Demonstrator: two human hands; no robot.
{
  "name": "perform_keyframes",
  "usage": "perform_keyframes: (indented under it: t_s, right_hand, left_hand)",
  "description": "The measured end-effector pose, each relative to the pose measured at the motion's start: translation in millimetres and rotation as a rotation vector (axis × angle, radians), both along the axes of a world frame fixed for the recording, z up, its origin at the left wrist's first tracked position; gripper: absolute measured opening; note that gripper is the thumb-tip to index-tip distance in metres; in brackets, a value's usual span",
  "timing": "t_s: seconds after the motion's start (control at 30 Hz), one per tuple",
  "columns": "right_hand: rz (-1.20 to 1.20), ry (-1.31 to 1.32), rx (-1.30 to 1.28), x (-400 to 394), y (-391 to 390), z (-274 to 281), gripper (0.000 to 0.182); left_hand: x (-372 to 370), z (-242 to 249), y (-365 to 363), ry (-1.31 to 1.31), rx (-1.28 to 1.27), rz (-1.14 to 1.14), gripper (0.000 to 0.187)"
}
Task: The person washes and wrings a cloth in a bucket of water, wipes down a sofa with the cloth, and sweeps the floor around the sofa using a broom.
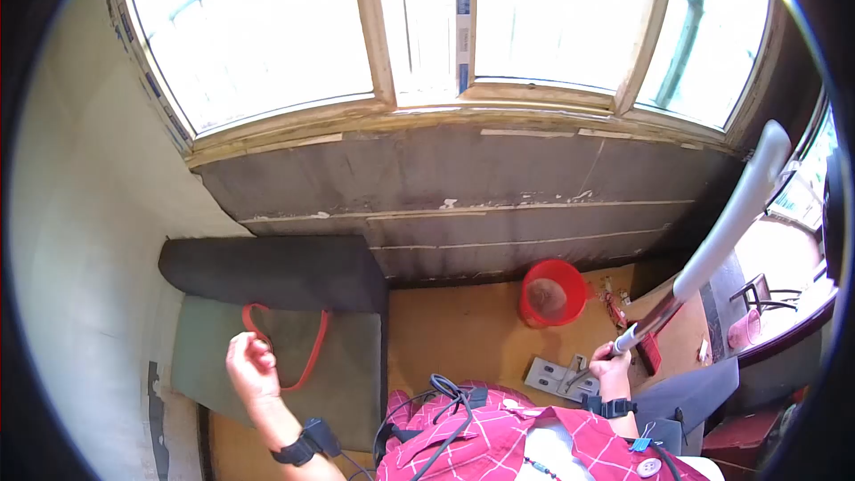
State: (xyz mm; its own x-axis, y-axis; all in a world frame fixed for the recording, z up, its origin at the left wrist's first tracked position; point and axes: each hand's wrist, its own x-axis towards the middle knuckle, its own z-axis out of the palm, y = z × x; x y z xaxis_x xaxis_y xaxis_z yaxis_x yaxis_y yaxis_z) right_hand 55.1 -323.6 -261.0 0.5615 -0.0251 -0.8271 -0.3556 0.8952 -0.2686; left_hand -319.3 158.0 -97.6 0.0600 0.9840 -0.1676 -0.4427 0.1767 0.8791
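My right hand (610, 363) is closed around the shaft of a flat mop (655, 316). Its thick grey handle slants up to the right, close to the camera. Below the hand, on the floor, lies the mop's bare grey slotted head plate (552, 377). To the left, my left hand (252, 365) is raised over a seat, fingers loosely bent and apart, with nothing visible in them. Behind that hand a red strap (316, 347) lies in a loop on the grey-green seat (352, 365); the hand covers part of it.
A red bucket (554, 303) with murky contents stands by the grey wall panel (463, 178) under bright windows. Small red and white items (614, 303) lie beside it. On the right are a pink cup (745, 328) on a ledge and a grey seat (690, 396).
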Motion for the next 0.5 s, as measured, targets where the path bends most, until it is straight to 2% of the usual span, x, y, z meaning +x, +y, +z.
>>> perform_keyframes:
  t_s: [0.07,0.1,0.17,0.23,0.27,0.3,0.33,0.37,0.4,0.43,0.5]
  right_hand:
    - [0.015,-0.039,-0.013,29,4,2,0.028]
    - [0.032,-0.068,0.006,52,-1,-18,0.023]
    - [0.156,-0.188,-0.074,83,-4,-36,0.012]
    - [0.249,-0.251,-0.072,145,-11,-65,0.006]
    - [0.292,-0.273,-0.103,200,-29,-118,0.007]
    - [0.335,-0.294,-0.134,254,-47,-170,0.010]
    - [0.670,-0.575,-0.515,248,-38,-151,0.009]
    - [0.868,-0.825,-0.971,237,-24,-125,0.010]
    - [0.886,-0.796,-1.015,273,-26,-141,0.013]
    - [0.894,-0.650,-0.860,322,-32,-165,0.017]
    - [0.895,-0.467,-0.650,399,-35,-207,0.023]
  left_hand:
    - [51,8,-17,0.031,-0.030,-0.172,0.006]
    - [71,6,-27,0.065,0.005,-0.293,0.006]
    - [104,16,-67,0.262,0.115,-0.479,0.015]
    - [125,7,-84,0.350,0.133,-0.756,0.019]
    - [126,2,-99,0.438,0.244,-0.866,0.022]
    - [120,7,-111,0.719,0.602,-0.920,0.028]
    - [110,8,-119,0.854,0.729,-1.037,0.033]
    - [99,-1,-125,0.877,0.728,-1.133,0.038]
    - [81,-3,-133,0.928,0.668,-1.114,0.039]
    - [79,2,-136,0.983,0.598,-1.111,0.040]
    - [47,-11,-149,1.102,0.474,-0.874,0.041]
